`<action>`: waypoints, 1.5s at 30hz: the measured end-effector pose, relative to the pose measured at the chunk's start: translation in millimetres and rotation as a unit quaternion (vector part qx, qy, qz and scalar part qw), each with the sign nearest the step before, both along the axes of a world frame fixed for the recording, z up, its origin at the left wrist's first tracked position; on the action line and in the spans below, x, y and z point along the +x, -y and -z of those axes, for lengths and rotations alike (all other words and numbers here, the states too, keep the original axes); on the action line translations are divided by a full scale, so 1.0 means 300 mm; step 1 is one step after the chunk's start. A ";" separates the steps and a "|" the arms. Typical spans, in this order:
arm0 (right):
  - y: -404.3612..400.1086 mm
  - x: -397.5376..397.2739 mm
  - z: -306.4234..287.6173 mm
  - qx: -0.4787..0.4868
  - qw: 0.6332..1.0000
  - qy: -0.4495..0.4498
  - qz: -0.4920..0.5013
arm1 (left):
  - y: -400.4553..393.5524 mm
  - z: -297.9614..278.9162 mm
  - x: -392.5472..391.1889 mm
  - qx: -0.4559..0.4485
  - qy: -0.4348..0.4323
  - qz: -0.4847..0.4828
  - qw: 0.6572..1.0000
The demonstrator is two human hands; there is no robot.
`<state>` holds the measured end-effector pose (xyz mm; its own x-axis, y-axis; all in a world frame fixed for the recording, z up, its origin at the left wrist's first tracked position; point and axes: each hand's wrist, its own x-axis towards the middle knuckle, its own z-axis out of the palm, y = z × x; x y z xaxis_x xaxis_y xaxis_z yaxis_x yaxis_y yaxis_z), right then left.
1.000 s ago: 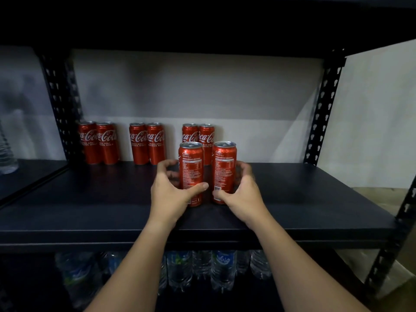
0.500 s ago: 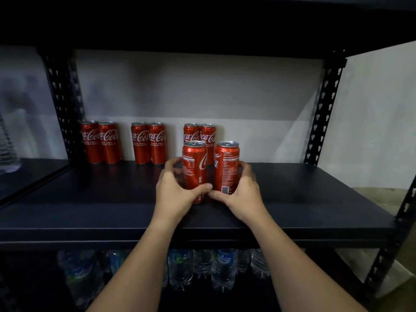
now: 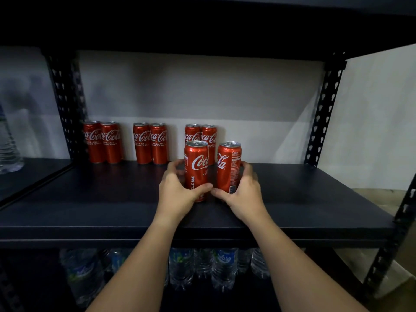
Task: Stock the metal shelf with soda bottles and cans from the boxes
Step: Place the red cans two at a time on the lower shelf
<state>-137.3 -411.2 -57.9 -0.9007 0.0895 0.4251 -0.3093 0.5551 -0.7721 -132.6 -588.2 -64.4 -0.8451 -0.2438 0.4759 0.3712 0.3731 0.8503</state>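
Two tall red cola cans stand upright on the black metal shelf, near its middle. My left hand is wrapped around the left can. My right hand grips the right can. A small gap separates the two cans. Behind them, against the white wall, stand three pairs of the same red cans: a left pair, a middle pair and a right pair partly hidden by the held cans.
Slotted black uprights stand at the back left and back right. Several clear water bottles fill the shelf below. Another water bottle stands on the neighbouring shelf at far left. The shelf's right half holds nothing.
Both cans have been turned in my hands so that the white logos face me more. They have also slid slightly back and to the right on the shelf.
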 end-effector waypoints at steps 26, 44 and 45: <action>-0.022 -0.030 0.010 -0.110 0.988 0.073 -0.077 | 0.006 0.018 -0.040 0.073 0.065 0.075 0.992; -0.025 -0.029 0.009 -0.115 0.985 0.079 -0.103 | 0.000 0.007 -0.029 0.061 0.067 0.085 0.992; -0.022 -0.028 0.009 -0.104 0.987 0.073 -0.097 | 0.001 0.007 -0.028 0.059 0.068 0.086 0.992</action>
